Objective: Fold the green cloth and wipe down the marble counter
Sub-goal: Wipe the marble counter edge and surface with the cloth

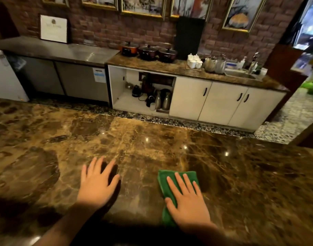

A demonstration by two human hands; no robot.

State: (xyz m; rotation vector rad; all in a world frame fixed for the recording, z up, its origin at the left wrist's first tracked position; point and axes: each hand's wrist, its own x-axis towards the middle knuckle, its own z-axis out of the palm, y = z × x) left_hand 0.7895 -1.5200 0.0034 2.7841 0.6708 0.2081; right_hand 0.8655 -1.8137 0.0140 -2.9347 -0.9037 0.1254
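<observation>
A folded green cloth (164,181) lies flat on the brown marble counter (134,139), near its front edge and right of centre. My right hand (187,201) rests palm down on top of the cloth with its fingers spread, covering much of it. The cloth's top and left edges show past the fingers. My left hand (97,183) lies flat on bare marble about a hand's width left of the cloth, fingers apart, holding nothing.
Beyond the counter's far edge runs a patterned tile floor (285,118). Against the brick wall stand a steel cabinet (63,50) and a marble-topped unit (170,68) with pots, cups, jars and a sink; one cupboard bay is open.
</observation>
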